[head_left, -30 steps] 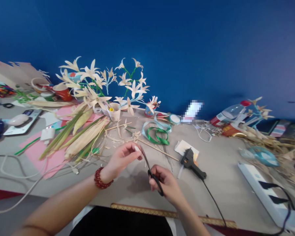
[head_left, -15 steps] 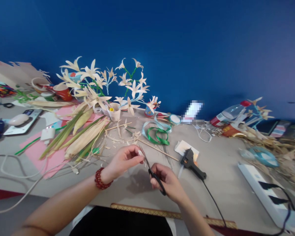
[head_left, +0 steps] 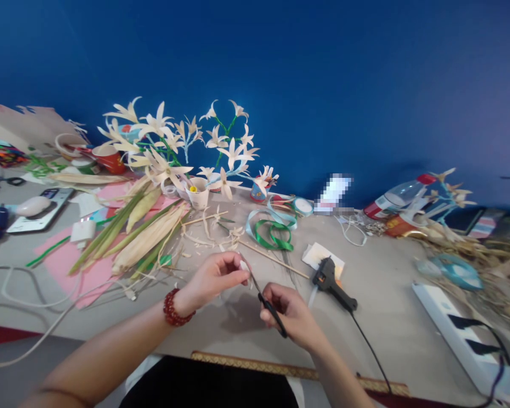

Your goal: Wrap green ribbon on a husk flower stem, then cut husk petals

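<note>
Between thumb and fingers, my left hand (head_left: 221, 273) pinches a small pale piece of husk (head_left: 243, 265); a red bead bracelet circles that wrist. My right hand (head_left: 289, 313) is closed round the black handles of a pair of scissors (head_left: 272, 313). The blades point up and left and lie against the pale piece at my left fingertips. Beyond the hands, dry corn husks (head_left: 153, 238) lie on pink paper to the left. White husk flowers (head_left: 232, 152) stand in a paper cup (head_left: 198, 194) at the back.
A black glue gun (head_left: 334, 283) rests right of my hands, its cord running to the table's front edge. Green ribbon (head_left: 276, 235) and a thin stick (head_left: 276, 259) lie ahead. A white power strip (head_left: 454, 334) is at the right, a plastic bottle (head_left: 397, 198) behind it.
Both hands keep nearly the same place and grip. The scissors' blades have shifted very slightly at the pale piece.
</note>
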The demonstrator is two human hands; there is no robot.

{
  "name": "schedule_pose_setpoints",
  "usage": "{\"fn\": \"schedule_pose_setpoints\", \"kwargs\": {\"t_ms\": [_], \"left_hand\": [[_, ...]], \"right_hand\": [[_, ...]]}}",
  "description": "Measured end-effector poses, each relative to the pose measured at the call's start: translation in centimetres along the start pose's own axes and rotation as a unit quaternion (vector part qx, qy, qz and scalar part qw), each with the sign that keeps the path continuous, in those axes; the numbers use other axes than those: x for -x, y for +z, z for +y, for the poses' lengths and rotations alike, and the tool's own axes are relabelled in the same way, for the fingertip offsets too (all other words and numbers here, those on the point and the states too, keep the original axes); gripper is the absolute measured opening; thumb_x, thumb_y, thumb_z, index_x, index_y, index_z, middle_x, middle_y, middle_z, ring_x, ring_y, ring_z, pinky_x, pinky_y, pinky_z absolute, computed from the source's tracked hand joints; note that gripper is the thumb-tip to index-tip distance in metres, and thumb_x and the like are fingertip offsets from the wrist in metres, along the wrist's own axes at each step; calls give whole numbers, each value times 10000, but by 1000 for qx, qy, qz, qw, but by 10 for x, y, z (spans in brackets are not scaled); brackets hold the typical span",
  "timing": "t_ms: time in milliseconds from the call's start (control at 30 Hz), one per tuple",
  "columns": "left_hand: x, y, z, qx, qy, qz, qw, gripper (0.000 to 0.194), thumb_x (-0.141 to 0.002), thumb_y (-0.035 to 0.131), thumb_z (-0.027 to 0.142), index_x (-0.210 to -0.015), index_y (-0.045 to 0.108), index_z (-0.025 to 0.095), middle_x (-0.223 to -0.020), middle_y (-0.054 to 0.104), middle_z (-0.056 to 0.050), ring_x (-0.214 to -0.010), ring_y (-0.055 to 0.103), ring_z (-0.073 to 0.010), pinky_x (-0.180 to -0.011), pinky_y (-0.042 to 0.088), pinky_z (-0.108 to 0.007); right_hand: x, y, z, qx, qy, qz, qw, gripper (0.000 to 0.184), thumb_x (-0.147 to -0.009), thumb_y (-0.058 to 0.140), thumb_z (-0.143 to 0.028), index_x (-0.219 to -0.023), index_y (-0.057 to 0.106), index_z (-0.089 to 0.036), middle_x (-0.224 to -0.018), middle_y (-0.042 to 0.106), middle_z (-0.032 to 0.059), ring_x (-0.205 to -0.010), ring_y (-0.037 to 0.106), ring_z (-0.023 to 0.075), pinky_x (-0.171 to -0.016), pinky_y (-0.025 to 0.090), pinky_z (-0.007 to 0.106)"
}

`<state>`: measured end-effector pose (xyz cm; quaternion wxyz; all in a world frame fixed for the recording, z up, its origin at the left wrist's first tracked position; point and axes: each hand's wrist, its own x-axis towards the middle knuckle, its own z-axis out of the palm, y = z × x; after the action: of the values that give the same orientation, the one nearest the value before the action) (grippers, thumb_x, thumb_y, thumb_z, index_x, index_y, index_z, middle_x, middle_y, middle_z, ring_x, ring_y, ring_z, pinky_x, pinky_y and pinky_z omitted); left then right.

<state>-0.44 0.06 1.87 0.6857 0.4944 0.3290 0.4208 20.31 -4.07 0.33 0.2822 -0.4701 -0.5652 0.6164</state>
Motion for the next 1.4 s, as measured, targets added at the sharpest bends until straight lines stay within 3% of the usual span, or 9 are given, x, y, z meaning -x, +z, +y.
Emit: {"fn": "schedule_pose_setpoints", "kwargs": {"t_ms": [500,733,1400], "left_hand": [[0,0,4,-5,-8,-3,1000,245,-754,716,290,-680,527,153,-821,661,-48,-670,594,-127,-664,467,-265],[0,1,11,-30,-20,-7,999,211,-748,717,311,-716,604,135,-786,655,-45,-656,591,-126,-645,456,-257],[0,-4,11,-67,-35,-65,995,172,-798,675,279,-853,644,119,-736,670,-49,-690,619,-136,-666,467,-241]], "right_hand": [[0,-2,5,10,9,5,1000,492,-619,804,-540,-644,450,-198,-523,483,-56,-473,407,93,-451,269,206],[1,-4,4,10,11,4,1000,495,-623,803,-533,-634,439,-198,-507,492,-60,-454,411,86,-445,270,202],[3,-12,0,30,15,-14,999,511,-618,810,-513,-604,406,-201,-478,465,-66,-425,406,81,-427,270,193]]}}
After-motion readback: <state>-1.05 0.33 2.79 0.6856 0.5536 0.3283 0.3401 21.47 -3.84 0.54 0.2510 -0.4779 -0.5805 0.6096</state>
